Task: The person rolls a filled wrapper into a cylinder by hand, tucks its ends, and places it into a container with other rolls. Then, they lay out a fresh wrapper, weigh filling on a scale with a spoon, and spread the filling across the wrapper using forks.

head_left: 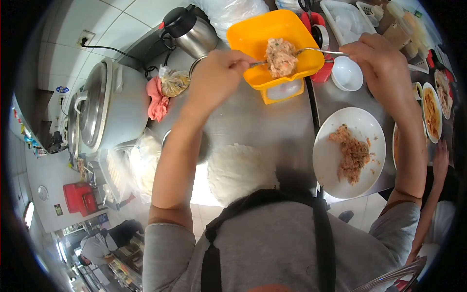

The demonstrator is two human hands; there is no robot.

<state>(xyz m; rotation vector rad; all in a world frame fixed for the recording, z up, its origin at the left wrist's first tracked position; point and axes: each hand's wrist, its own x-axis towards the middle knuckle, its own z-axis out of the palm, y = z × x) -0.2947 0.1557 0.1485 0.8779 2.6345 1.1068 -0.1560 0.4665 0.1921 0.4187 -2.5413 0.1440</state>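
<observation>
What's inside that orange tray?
A pale minced clump shows in or just above the orange tray, between two metal utensils. The clump hides part of the tray's floor, so anything beneath it can't be seen.

Brushed stainless-steel counter (pixel 243 124), split by a dark seam (pixel 313 104) running away from the near edge.
Left of the seam stands an orange-yellow plastic stand with a white front panel (pixel 284 92), bearing an orange-yellow plastic pan (pixel 243 34); farther left are a silvery metal jug with a black lid (pixel 202 36), a crumpled pink cloth (pixel 158 104) and, touching it, a clear plastic bag with yellowish contents (pixel 174 82). A flattened, white, dough-like mass (pixel 238 170) lies at the near edge. Right of the seam sit a small round white bowl (pixel 347 73), a large white oval plate (pixel 323 155) holding brownish-pink minced food, and, farther right, a narrow white oval dish (pixel 439 113) with orange-brown food.
</observation>
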